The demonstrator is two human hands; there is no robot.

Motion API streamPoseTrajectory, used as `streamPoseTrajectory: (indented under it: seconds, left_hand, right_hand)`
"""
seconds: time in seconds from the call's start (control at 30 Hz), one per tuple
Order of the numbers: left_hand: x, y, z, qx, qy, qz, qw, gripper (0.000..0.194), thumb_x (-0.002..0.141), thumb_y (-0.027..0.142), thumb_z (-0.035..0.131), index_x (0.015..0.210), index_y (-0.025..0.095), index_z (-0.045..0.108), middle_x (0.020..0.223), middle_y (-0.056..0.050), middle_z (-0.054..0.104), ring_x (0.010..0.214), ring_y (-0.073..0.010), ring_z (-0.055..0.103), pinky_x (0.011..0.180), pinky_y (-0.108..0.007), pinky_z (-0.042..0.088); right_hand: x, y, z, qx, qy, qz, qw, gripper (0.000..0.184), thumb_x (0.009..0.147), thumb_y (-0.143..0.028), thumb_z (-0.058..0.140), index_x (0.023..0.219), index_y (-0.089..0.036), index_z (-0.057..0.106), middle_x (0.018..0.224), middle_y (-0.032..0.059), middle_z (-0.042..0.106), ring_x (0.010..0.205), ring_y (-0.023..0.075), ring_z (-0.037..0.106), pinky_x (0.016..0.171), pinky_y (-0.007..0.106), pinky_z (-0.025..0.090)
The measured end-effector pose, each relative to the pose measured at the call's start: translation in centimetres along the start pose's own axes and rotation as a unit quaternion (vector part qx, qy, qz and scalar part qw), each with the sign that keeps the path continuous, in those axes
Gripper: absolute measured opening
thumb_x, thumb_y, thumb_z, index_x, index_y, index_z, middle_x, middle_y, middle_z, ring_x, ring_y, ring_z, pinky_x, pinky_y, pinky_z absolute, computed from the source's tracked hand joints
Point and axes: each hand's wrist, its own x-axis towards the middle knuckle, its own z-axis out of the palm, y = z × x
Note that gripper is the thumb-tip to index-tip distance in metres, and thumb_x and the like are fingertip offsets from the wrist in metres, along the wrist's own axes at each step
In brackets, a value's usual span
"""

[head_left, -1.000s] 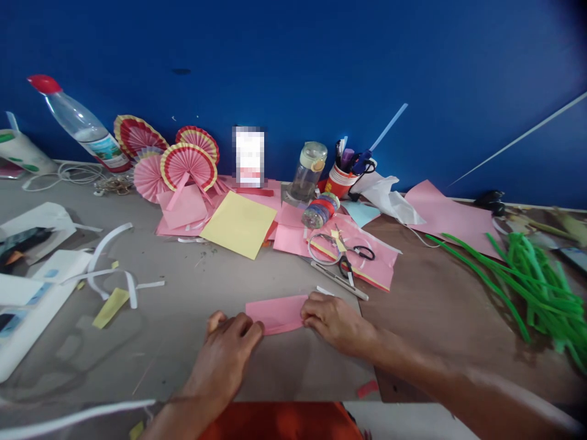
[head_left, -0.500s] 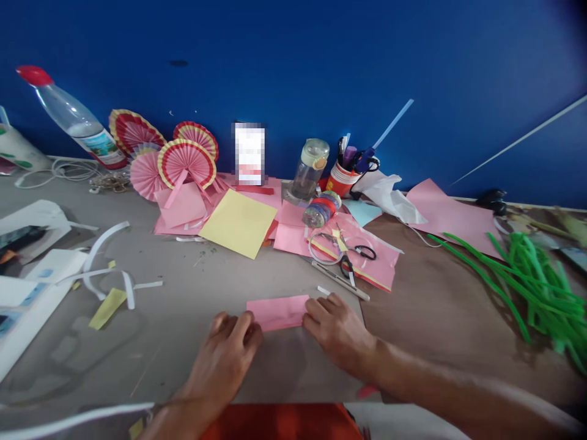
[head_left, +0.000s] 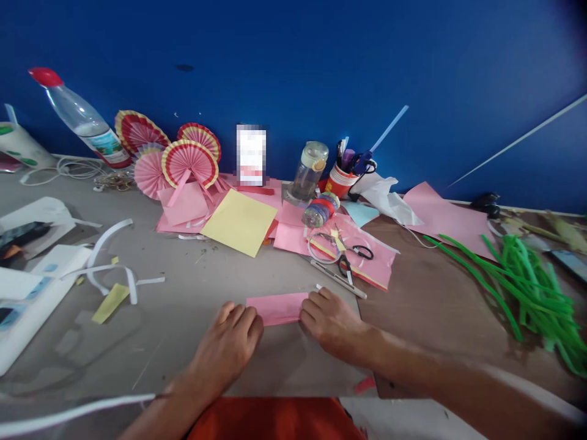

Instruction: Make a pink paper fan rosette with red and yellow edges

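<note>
A folded pink paper strip (head_left: 279,306) lies flat on the grey table (head_left: 197,287) in front of me. My left hand (head_left: 228,344) presses its fingertips on the strip's near-left corner, fingers lying fairly flat. My right hand (head_left: 334,321) holds down the strip's right end with its fingers bent onto the paper. Both hands rest on the table on either side of the strip.
Behind the strip lie scissors (head_left: 347,261), a yellow sheet (head_left: 239,222), pink sheets (head_left: 339,244), folded paper fans (head_left: 188,162), a jar (head_left: 309,171) and a pen cup (head_left: 342,174). Green pipe cleaners (head_left: 527,281) lie at the right, white paper strips (head_left: 110,263) and a bottle (head_left: 82,122) at the left.
The strip has become narrower from front to back, and both hands have shifted slightly along its near edge. The head camera moved a little.
</note>
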Motion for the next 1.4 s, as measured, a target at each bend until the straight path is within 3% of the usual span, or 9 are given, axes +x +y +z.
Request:
streamPoseTrajectory:
  seconds: [0.17,0.3,0.37,0.57,0.77,0.97,1.17,1.3,1.4]
  left_hand:
    - [-0.2,-0.4,-1.2,-0.107,0.010,-0.075,0.991,0.023,0.092,0.012,0.042,0.093,0.021,0.063,0.090,-0.003,0.065,0.084,-0.0194,0.058,0.086,-0.039,0.030]
    - [0.3,-1.3,-3.4,-0.259,-0.073,-0.133,0.954,0.029,0.095,0.020,0.038,0.081,0.021,0.063,0.078,0.001,0.065,0.075,-0.0153,0.059,0.078,-0.034,0.031]
    - [0.8,-1.7,-4.0,-0.289,-0.113,-0.128,0.942,0.028,0.095,0.023,0.040,0.080,0.022,0.064,0.078,0.002,0.066,0.074,-0.0148,0.059,0.078,-0.034,0.032]
    - [1.3,-1.2,-1.6,-0.082,-0.043,-0.048,0.995,0.022,0.089,0.011,0.044,0.080,0.019,0.062,0.080,-0.003,0.063,0.077,-0.0188,0.056,0.084,-0.039,0.031]
    - [0.1,-0.4,0.7,0.017,0.074,0.040,0.996,0.017,0.083,0.007,0.048,0.079,0.019,0.059,0.075,-0.001,0.056,0.072,-0.0177,0.050,0.085,-0.037,0.033]
    - [-0.5,0.2,0.6,0.072,0.064,0.088,0.991,0.018,0.079,0.007,0.051,0.087,0.017,0.063,0.083,-0.005,0.060,0.069,-0.0178,0.051,0.081,-0.037,0.036]
    - [-2.4,2.1,0.8,0.127,0.066,0.029,0.989,0.037,0.076,0.003,0.046,0.106,0.011,0.066,0.107,-0.012,0.065,0.079,-0.0224,0.055,0.085,-0.040,0.035]
    - [-2.0,2.6,0.1,0.105,0.037,-0.005,0.994,0.033,0.079,0.004,0.047,0.104,0.013,0.067,0.100,-0.010,0.067,0.083,-0.0217,0.056,0.086,-0.037,0.036]
    - [-0.6,2.2,-1.0,0.041,-0.039,-0.023,0.998,0.024,0.083,0.007,0.048,0.092,0.019,0.067,0.087,-0.005,0.065,0.079,-0.0195,0.057,0.083,-0.037,0.038]
  right_hand:
    - [-0.3,0.6,-1.6,0.118,0.021,0.088,0.989,0.012,0.084,-0.013,0.050,0.078,-0.015,0.061,0.084,0.0071,0.062,0.079,0.0183,0.051,0.071,0.032,0.035]
    - [-0.7,1.3,-4.3,0.298,-0.033,0.132,0.945,0.016,0.085,-0.010,0.047,0.080,-0.016,0.062,0.080,0.0015,0.065,0.074,0.0123,0.056,0.066,0.023,0.037]
    - [-0.6,1.5,-4.5,0.318,-0.055,0.138,0.936,0.014,0.082,-0.009,0.050,0.081,-0.016,0.062,0.081,0.0008,0.066,0.073,0.0116,0.057,0.064,0.022,0.036]
    - [0.0,1.5,-0.2,0.088,0.035,0.075,0.993,0.010,0.083,-0.010,0.053,0.077,-0.014,0.059,0.078,0.0059,0.061,0.072,0.0167,0.051,0.065,0.029,0.033]
    - [-0.8,0.9,3.1,-0.024,0.178,0.000,0.984,0.018,0.086,-0.013,0.053,0.069,-0.017,0.055,0.070,0.0027,0.053,0.067,0.0161,0.043,0.064,0.033,0.028]
    - [-1.9,0.0,2.1,-0.055,0.134,-0.029,0.989,0.007,0.082,-0.014,0.054,0.081,-0.016,0.061,0.079,0.0058,0.058,0.071,0.0181,0.045,0.065,0.034,0.030]
    - [-3.2,-1.7,0.9,-0.089,0.053,0.013,0.994,0.040,0.073,-0.011,0.056,0.112,-0.004,0.060,0.117,0.0196,0.058,0.082,0.0234,0.050,0.069,0.037,0.035]
    - [-2.3,-1.1,0.1,-0.028,-0.004,0.020,0.999,0.023,0.076,-0.010,0.056,0.098,-0.010,0.063,0.098,0.0127,0.062,0.079,0.0216,0.050,0.068,0.034,0.036]
    - [-1.0,-0.3,-0.6,0.027,-0.050,0.019,0.998,0.011,0.079,-0.010,0.056,0.087,-0.013,0.063,0.089,0.0100,0.060,0.082,0.0215,0.051,0.070,0.034,0.037]
